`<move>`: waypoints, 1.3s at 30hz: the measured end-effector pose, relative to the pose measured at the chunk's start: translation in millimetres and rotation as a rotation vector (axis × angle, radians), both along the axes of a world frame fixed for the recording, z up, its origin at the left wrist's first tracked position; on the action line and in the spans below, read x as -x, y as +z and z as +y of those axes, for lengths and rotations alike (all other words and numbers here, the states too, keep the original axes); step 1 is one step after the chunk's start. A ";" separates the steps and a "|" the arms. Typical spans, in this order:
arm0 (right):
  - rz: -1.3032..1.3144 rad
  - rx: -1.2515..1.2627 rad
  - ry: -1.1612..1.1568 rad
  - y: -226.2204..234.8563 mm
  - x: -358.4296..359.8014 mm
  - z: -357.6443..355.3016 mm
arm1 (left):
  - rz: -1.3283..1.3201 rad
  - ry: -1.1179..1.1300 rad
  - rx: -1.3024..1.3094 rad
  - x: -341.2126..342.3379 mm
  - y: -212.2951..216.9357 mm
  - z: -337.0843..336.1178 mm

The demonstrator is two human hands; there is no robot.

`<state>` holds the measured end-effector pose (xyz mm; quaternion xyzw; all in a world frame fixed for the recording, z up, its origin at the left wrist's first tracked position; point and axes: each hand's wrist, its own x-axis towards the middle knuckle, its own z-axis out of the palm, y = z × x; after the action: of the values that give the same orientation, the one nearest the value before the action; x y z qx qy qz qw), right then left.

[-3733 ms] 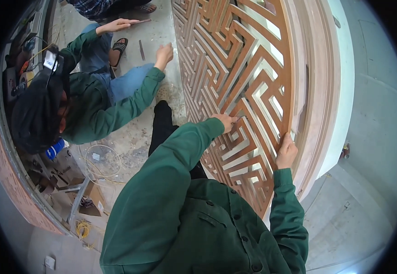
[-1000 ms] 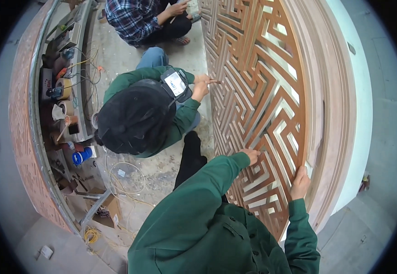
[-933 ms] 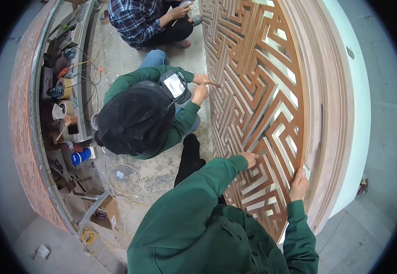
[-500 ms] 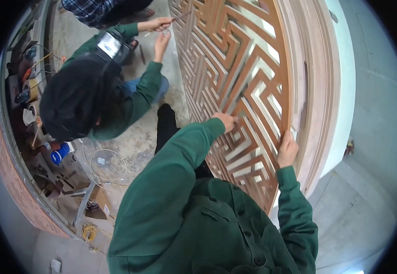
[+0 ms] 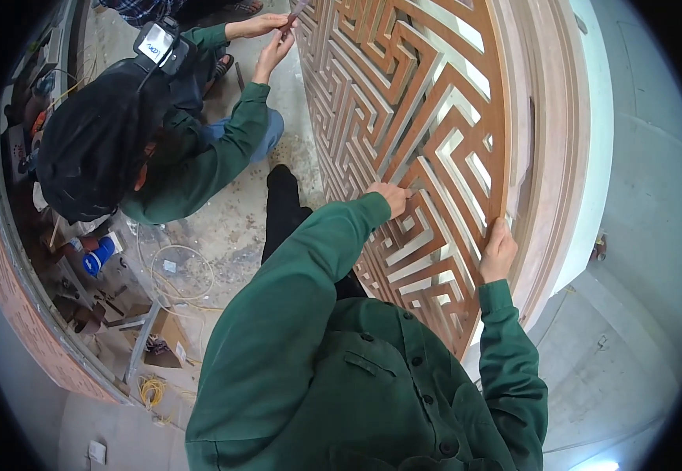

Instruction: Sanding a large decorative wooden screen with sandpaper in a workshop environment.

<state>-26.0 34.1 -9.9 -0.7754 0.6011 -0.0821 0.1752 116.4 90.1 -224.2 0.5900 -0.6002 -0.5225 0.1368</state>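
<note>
A large brown wooden lattice panel with maze-like cut-outs stands in front of me. My left hand is closed against its bars near the middle. Whatever small piece its fingers may hold is too hidden to name. Farther right, my right hand grips the panel's outer edge, fingers wrapped over the rim. Pale wooden frame pieces stand just beyond that edge.
A co-worker in green crouches at the left, holding a thin flat strip by the panel. Another person in plaid is farther back. Tools and a blue container crowd the left side; a pale hose loops on the floor.
My left hand has moved slightly up along the bars, while my right keeps its hold on the edge. The co-worker has shifted left, and the strip now points more upright.
</note>
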 end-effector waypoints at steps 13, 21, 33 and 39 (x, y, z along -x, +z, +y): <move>0.155 0.027 -0.018 3.7 3.2 10.9 | 0.618 0.386 -0.725 53.6 -84.9 1.0; 0.097 0.004 -0.001 25.1 -8.6 10.2 | -0.135 -0.265 0.026 1.2 5.9 0.8; 0.091 0.007 0.070 5.5 -3.9 -3.7 | -0.260 -0.077 0.117 7.3 -22.5 7.9; 0.028 0.034 0.023 -6.6 6.6 -1.6 | -0.369 -0.420 0.011 -0.7 -1.3 4.8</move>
<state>-32.6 32.5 -16.6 -0.7862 0.5930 -0.0795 0.1546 117.1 94.9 -225.4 0.5371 -0.7267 -0.4202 -0.0828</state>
